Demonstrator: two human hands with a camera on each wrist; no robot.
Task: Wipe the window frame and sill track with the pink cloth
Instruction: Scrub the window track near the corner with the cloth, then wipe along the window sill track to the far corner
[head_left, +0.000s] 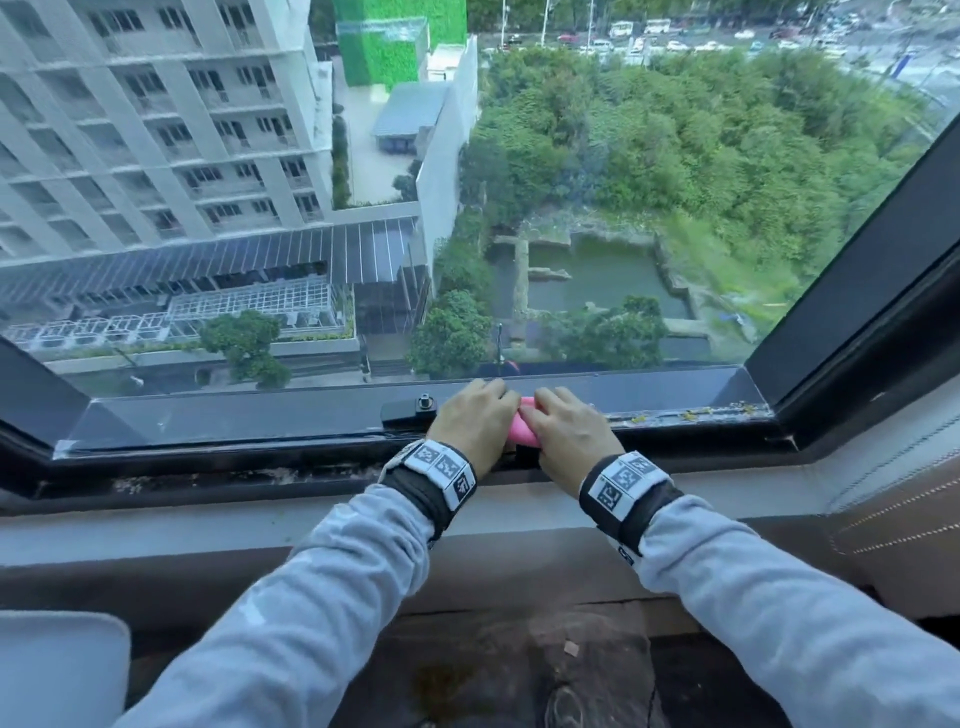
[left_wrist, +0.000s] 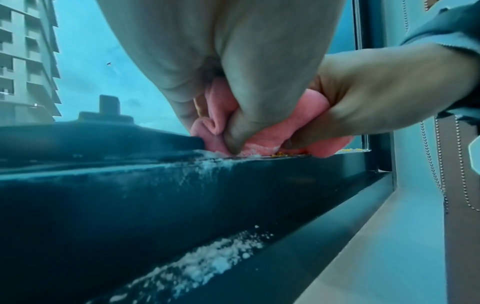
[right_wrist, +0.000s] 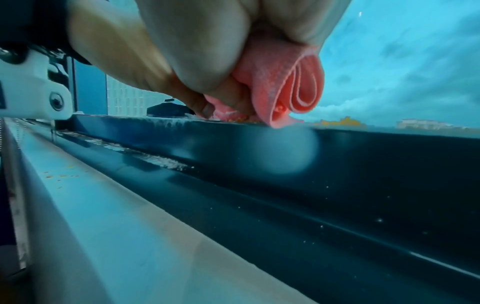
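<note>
Head view, looking down from my remote seat: at far left a pale cushion corner (head_left: 57, 670) sits low in the picture. Above it runs the dark window frame (head_left: 234, 415), its bottom rail crossing the picture from left to right, with the sill track (head_left: 218, 470) just below, marked by pale dusty patches. A small black latch (head_left: 410, 410) sits on the rail, just left of the hands.

My left hand (head_left: 475, 421) rests on the rail with its fingers curled over the pink cloth (head_left: 522, 428). In the left wrist view the thumb and fingers pinch bunched folds of the cloth (left_wrist: 262, 142) and press it down onto the rail's top edge, beside white powdery grime (left_wrist: 207, 164). More white residue (left_wrist: 207, 261) lies lower down in the track.

The cloth sits between both hands, touching the rail. My right hand (head_left: 569, 431) lies just right of the left one, fingers curled round the other end. The right wrist view shows a rolled fold of cloth (right_wrist: 293, 90) sticking out below the closed fingers, its tip touching the rail.

Further right, yellowish crumbs (head_left: 691, 414) dot the rail toward the corner, where the frame's side post (head_left: 857, 291) rises at a slant. A bead chain (left_wrist: 439, 164) hangs at the right edge of the left wrist view.
</note>
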